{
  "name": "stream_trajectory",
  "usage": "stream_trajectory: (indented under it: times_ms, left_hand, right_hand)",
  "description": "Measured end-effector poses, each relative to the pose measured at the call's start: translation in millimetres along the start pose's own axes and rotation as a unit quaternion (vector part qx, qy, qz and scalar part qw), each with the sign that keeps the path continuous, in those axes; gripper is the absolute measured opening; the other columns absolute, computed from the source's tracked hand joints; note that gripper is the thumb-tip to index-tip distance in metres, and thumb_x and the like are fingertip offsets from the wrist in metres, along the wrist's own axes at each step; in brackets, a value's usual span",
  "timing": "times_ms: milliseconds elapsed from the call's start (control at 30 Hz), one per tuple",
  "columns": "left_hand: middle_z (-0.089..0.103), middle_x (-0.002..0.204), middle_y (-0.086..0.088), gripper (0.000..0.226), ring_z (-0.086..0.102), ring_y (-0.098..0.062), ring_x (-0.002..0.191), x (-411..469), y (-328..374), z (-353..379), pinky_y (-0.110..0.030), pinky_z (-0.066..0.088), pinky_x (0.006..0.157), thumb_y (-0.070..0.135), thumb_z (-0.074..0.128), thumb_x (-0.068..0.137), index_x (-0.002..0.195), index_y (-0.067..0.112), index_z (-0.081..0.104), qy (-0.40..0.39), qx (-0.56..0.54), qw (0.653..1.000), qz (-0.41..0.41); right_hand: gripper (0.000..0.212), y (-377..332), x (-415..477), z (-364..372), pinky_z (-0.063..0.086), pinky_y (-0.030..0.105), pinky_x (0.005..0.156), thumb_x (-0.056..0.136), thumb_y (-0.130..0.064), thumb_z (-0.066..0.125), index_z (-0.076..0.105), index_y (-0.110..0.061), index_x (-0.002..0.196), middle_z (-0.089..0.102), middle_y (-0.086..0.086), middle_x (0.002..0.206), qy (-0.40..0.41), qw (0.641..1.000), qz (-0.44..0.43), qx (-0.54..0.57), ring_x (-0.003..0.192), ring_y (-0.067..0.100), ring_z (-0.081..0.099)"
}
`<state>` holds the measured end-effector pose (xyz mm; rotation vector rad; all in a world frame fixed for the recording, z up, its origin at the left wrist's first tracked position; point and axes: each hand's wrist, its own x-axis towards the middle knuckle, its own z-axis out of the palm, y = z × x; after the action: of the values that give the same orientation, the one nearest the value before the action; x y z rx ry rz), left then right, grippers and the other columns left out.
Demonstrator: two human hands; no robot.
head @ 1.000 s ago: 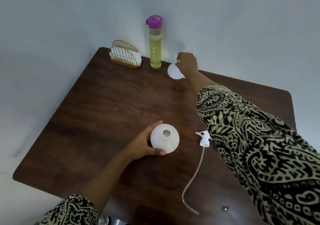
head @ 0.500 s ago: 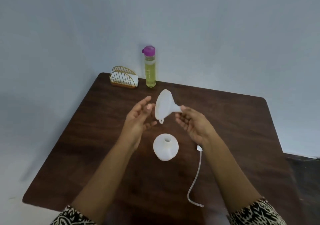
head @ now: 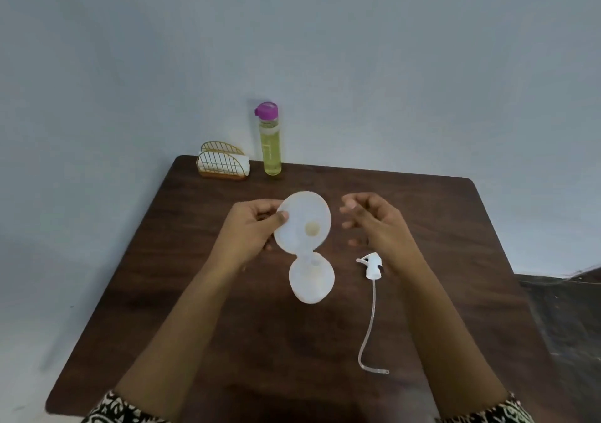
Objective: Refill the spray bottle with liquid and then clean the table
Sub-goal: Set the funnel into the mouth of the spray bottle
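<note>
Dark brown wood grain covers the tabletop [head: 175, 234], which stands against a pale wall. At its far left corner sits a gold wire napkin holder [head: 222, 165] with white napkins tucked inside. The left hand [head: 250, 230] hovers over the middle of the tabletop, thumb and fingers pinching the near left rim of a white funnel [head: 302, 224]. Behind it, just right of the napkin holder and close to the wall, a tall clear bottle [head: 270, 144] stands upright, filled with yellow-green liquid and capped in purple. The funnel tilts with its wide mouth facing the camera, and its narrow spout points down into the open neck of the white spray bottle [head: 311, 281], which stands upright on the tabletop right in front of the person. Whether the spout touches the neck cannot be made out through the blur. The right hand [head: 370, 219] is held in the air just right of the funnel, apart from it, fingers loosely curled and holding nothing. Below that hand, beside the wrist, the white spray head [head: 372, 265] lies on the wood near the spray bottle, its clear dip tube [head: 367, 334] trailing toward the near edge and curving off to the right at its end.
</note>
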<state>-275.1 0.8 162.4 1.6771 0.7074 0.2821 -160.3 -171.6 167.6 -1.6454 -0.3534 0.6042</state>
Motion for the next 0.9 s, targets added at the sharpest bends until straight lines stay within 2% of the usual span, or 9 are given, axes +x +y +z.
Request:
stream_trajectory:
  times_ms: [100,233,300,433,567,633,733,800,900]
  left_hand:
    - [0.071,0.091,0.008,0.02,0.059,-0.004,0.067,6,12,0,-0.009,0.039,0.046,0.018,0.061,0.092,0.108,0.025,0.07,-0.074,0.103,0.991,0.045]
    - [0.072,0.086,0.012,0.02,0.059,-0.003,0.065,21,25,3,-0.015,0.04,0.05,0.021,0.062,0.091,0.108,0.025,0.072,-0.166,0.152,0.974,0.04]
    - [0.07,0.083,0.014,0.021,0.06,-0.001,0.066,29,30,5,-0.013,0.04,0.052,0.022,0.062,0.091,0.109,0.024,0.072,-0.195,0.182,0.963,0.038]
    - [0.07,0.079,0.014,0.02,0.06,0.001,0.063,39,33,7,-0.012,0.04,0.051,0.024,0.062,0.091,0.109,0.024,0.072,-0.229,0.206,0.951,0.038]
    - [0.073,0.086,0.011,0.019,0.064,-0.003,0.074,39,32,11,-0.021,0.046,0.065,0.031,0.065,0.088,0.103,0.025,0.074,-0.244,0.183,0.951,0.039]
    - [0.072,0.096,0.012,0.023,0.066,-0.003,0.087,37,29,12,-0.02,0.05,0.071,0.034,0.064,0.087,0.108,0.025,0.071,-0.21,0.093,0.973,0.025]
    - [0.071,0.096,0.004,0.025,0.066,-0.011,0.086,31,3,13,-0.024,0.054,0.069,0.03,0.055,0.094,0.117,0.025,0.064,-0.073,-0.068,0.995,0.027]
    - [0.069,0.104,0.003,0.032,0.065,-0.009,0.096,24,-36,16,-0.027,0.055,0.081,0.01,0.052,0.096,0.122,0.027,0.059,-0.024,-0.076,0.996,0.047]
    - [0.054,0.132,0.011,0.065,0.047,-0.009,0.129,12,-106,26,-0.04,0.038,0.11,-0.003,0.063,0.081,0.125,0.042,0.046,-0.115,0.019,0.993,0.022]
  right_hand:
    - [0.031,-14,-4,-12,0.052,0.024,0.061,0.09,-0.034,0.06,0.06,-0.021,0.118,0.065,-0.002,0.109,-0.145,0.989,-0.006,-0.006,0.08,0.012,0.063]
    - [0.078,-15,7,-24,0.047,0.035,0.098,0.072,-0.031,0.075,0.037,-0.037,0.14,0.049,-0.017,0.134,-0.299,0.937,-0.051,-0.176,0.12,0.004,0.051]
    - [0.084,-14,8,-23,0.043,0.041,0.105,0.068,-0.035,0.078,0.034,-0.04,0.14,0.047,-0.019,0.137,-0.295,0.93,-0.057,-0.212,0.125,0.005,0.046]
    - [0.083,-6,8,-22,0.044,0.041,0.104,0.072,-0.021,0.081,0.036,-0.029,0.142,0.052,-0.012,0.133,-0.271,0.943,-0.05,-0.187,0.122,0.008,0.051]
    - [0.084,2,7,-17,0.045,0.042,0.103,0.07,-0.024,0.082,0.034,-0.031,0.139,0.048,-0.009,0.135,-0.285,0.94,-0.05,-0.183,0.123,0.012,0.05]
    - [0.08,5,7,-15,0.048,0.042,0.1,0.068,-0.021,0.083,0.037,-0.029,0.134,0.05,-0.005,0.129,-0.271,0.947,-0.059,-0.166,0.119,0.015,0.053]
    - [0.081,10,9,-17,0.05,0.035,0.097,0.062,-0.028,0.084,0.038,-0.029,0.129,0.051,-0.008,0.124,-0.196,0.97,-0.054,-0.134,0.115,0.012,0.053]
    - [0.082,17,10,-19,0.05,0.029,0.094,0.061,-0.03,0.084,0.036,-0.029,0.128,0.048,-0.008,0.123,-0.143,0.982,-0.035,-0.119,0.114,0.012,0.052]
    - [0.078,28,9,-17,0.049,0.018,0.086,0.067,-0.027,0.084,0.034,-0.029,0.127,0.046,-0.012,0.119,-0.107,0.985,-0.015,-0.134,0.109,0.011,0.051]
